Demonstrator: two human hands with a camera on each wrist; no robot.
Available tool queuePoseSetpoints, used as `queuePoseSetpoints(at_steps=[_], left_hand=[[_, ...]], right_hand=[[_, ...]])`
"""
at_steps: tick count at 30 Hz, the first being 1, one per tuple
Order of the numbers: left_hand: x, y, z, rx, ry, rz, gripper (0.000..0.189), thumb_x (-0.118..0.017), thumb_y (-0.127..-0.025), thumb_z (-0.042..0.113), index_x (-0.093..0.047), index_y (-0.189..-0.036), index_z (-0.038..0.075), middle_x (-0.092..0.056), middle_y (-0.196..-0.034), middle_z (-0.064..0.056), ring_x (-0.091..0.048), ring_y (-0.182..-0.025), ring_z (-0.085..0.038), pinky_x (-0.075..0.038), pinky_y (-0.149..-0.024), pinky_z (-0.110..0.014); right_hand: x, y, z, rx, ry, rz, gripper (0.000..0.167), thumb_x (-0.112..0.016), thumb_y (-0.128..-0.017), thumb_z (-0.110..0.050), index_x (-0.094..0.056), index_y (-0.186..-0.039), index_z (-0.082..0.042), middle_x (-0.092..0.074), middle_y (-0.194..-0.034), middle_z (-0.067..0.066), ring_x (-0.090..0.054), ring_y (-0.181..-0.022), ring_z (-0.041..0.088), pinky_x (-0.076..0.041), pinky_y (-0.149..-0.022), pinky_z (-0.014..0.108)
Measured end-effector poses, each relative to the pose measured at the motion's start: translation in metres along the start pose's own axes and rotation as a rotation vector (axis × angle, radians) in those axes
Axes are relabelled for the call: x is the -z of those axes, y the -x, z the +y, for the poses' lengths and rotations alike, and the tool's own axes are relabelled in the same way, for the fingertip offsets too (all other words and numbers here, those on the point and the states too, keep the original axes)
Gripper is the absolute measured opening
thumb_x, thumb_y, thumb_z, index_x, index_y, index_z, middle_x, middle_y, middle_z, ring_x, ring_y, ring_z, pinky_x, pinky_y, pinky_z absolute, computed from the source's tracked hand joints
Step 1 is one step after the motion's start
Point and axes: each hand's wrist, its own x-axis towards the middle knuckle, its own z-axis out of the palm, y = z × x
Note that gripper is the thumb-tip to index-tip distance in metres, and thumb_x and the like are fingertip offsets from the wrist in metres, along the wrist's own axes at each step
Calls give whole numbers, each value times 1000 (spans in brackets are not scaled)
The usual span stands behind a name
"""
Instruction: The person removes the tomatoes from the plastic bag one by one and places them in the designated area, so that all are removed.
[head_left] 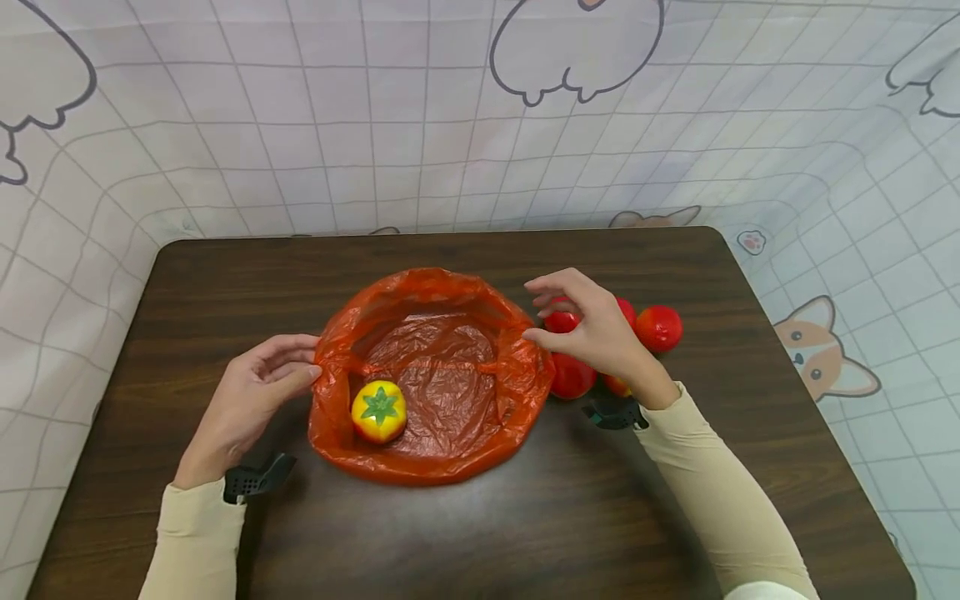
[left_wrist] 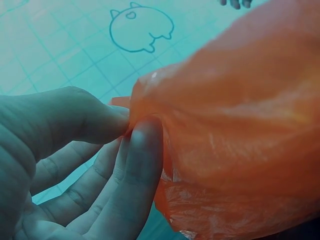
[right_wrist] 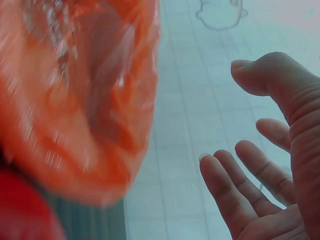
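An orange-red plastic bag (head_left: 431, 471) stands on the table with its mouth spread wide and its rim folded outward. Inside, at the lower left, lies a yellow-and-red tomato-like fruit (head_left: 378, 412) with a green star-shaped top. My left hand (head_left: 251, 400) pinches the bag's left rim between thumb and index finger, as the left wrist view also shows. Beside the right rim is my right hand (head_left: 588, 329), thumb and fingers apart with nothing between them. In the right wrist view a gap separates these fingers (right_wrist: 220, 185) from the bag (right_wrist: 100, 165).
Several red round fruits lie right of the bag, partly hidden under my right hand, among them one at the front (head_left: 572, 377) and one farther right (head_left: 660, 328). The dark wooden table (head_left: 450, 550) ends at a white gridded cloth (head_left: 450, 167) behind.
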Motion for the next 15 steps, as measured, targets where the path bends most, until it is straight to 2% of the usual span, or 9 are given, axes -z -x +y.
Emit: queuePoseSetpoints(at_steps=[5,15], left_hand=[[2,1,2,-2,12,-6,48,-70,-100,32,-57,-141,13,-70,-120,7,-74,-105,-5,-62,-90,-21],[2,1,6,-6,42,-6,47,-71,-99,31,-58,-140,13,-70,-121,3,-74,-106,-7,-61,-90,-20]], right_hand=[[-19,-15,-10,95,-69,-35,57,-88,-80,-6,-63,-131,-8,-64,-123,11,-69,-105,32,-62,-95,40],[-52,-37,-26,128,-66,-112,55,-89,-82,-19,-64,-132,-15,-65,-120,1,-69,-104,20,-63,-95,33]])
